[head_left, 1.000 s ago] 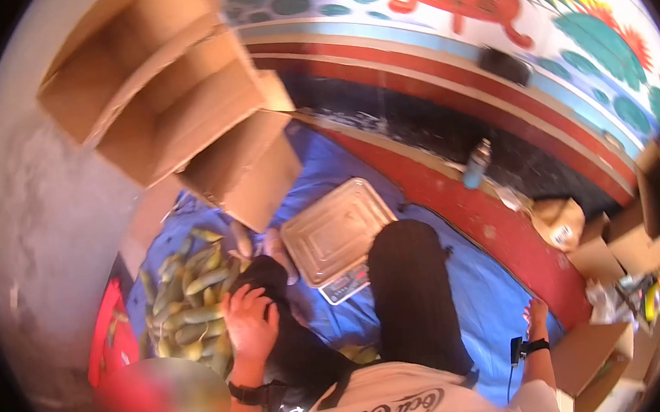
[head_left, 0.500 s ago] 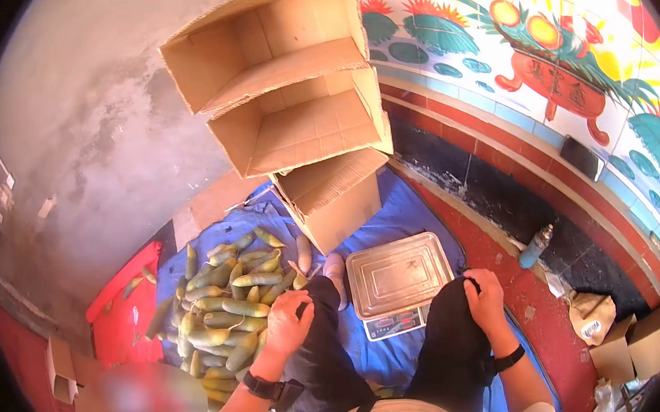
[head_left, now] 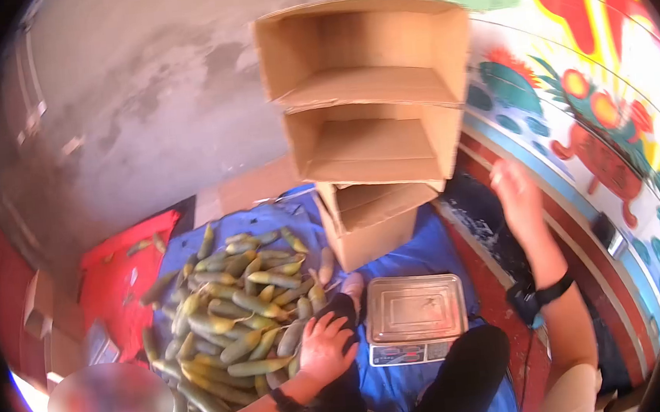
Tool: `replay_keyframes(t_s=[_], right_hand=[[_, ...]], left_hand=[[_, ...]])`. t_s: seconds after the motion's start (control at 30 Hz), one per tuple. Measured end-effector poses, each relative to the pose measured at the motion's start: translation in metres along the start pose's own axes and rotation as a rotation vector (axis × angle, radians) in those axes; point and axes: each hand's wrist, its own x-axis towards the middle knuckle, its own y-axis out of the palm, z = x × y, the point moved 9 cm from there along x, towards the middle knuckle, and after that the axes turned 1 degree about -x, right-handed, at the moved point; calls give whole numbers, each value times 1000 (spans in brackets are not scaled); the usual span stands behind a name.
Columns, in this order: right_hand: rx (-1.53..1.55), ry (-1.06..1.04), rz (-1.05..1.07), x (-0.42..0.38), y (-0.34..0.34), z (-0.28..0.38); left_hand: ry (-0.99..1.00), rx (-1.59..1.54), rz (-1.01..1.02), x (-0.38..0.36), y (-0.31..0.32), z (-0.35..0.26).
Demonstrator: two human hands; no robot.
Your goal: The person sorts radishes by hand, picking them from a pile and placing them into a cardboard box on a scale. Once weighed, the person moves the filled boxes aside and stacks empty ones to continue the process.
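Observation:
My left hand (head_left: 327, 347) rests on my left knee with its fingers spread, beside a large heap of long green radishes (head_left: 233, 299). My right hand (head_left: 518, 195) is raised to the right of the stacked cardboard boxes, apart from them. Its fingers are loosely bent and slightly blurred, and nothing shows in them. Between my knees and just ahead stands a digital scale (head_left: 410, 352) with a metal tray (head_left: 415, 308) on it. Three open cardboard boxes (head_left: 371, 86) are piled one on another beyond the scale, their openings towards me.
A blue sheet (head_left: 445, 236) lies under the radishes and the scale. Red plastic (head_left: 121, 257) with a few radishes is at the left. A grey wall (head_left: 143, 97) stands behind, and a painted tile wall (head_left: 597, 150) runs along the right.
My right hand has left my right knee and risen forward towards the boxes' right side. My left hand stays at the left knee, its fingers now spread. The view has turned.

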Motion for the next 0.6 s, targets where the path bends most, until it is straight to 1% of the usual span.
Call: replay_keyframes(t_s=[0.03, 0.07, 0.1, 0.17, 0.23, 0.27, 0.37, 0.43, 0.47, 0.5, 0.57, 0.6], right_hand=[[-106, 67, 98, 33, 9, -7], [-71, 65, -13, 61, 14, -11], [-58, 38, -4, 90, 22, -13], [0, 156, -62, 134, 36, -14], [-54, 174, -34, 175, 49, -36], [-50, 168, 6, 179, 62, -34], [-17, 230, 27, 185, 80, -45], [-36, 282, -69, 196, 71, -73], [20, 340, -62, 211, 68, -105], [10, 348, -51, 214, 67, -113], [194, 300, -179, 222, 50, -110], [237, 339, -192, 229, 41, -119]], left_hand=[[-5, 7, -4, 0, -1, 0], [-15, 9, -3, 1, -2, 0], [-26, 10, -2, 1, -2, 1], [-35, -20, -11, 0, -2, 4], [-38, -36, -8, 2, -3, 5], [-41, -45, -18, 1, -3, 7], [-65, -76, -30, 1, -3, 9], [-71, -90, -27, 1, -2, 13], [-66, -93, -29, 1, -1, 14], [-59, -97, -28, 1, -1, 14], [-73, -112, -17, 2, -3, 18], [-76, -115, -31, 2, -5, 19]])
